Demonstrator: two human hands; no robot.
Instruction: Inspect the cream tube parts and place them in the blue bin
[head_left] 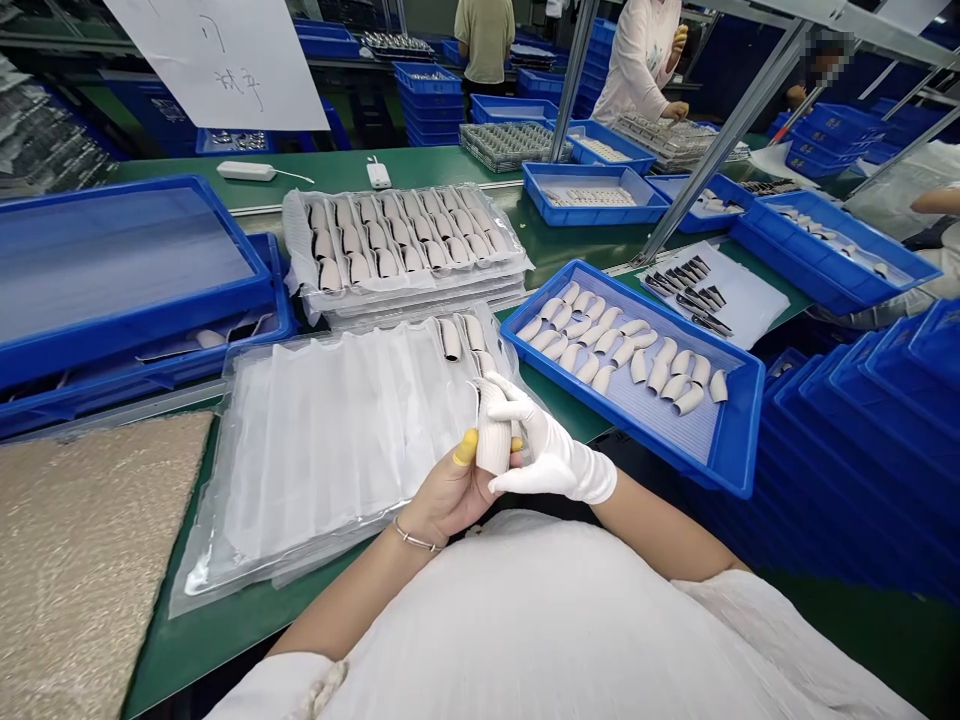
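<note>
A curved, ribbed cream-coloured shell piece [493, 440] is held between both hands in front of my chest. My left hand [469, 485], bare but for yellow finger cots, is closed on its lower part. My right hand [544, 445], in a white glove, grips its other side with bent fingers. Just behind lies a white plastic-lined tray [337, 430], with a few similar pieces [450, 340] in its far right corner. To the right, a blue bin [739, 440] contains several loose curved cream pieces [592, 335].
Stacked trays full of pieces [420, 285] stand behind the lined tray. Large blue bins [225, 270] occupy the left, above a bubble-wrap sheet [90, 560]. Dark pieces lie on white paper [757, 300] by a slanted metal post [712, 150]. Co-workers [641, 60] are across the green bench.
</note>
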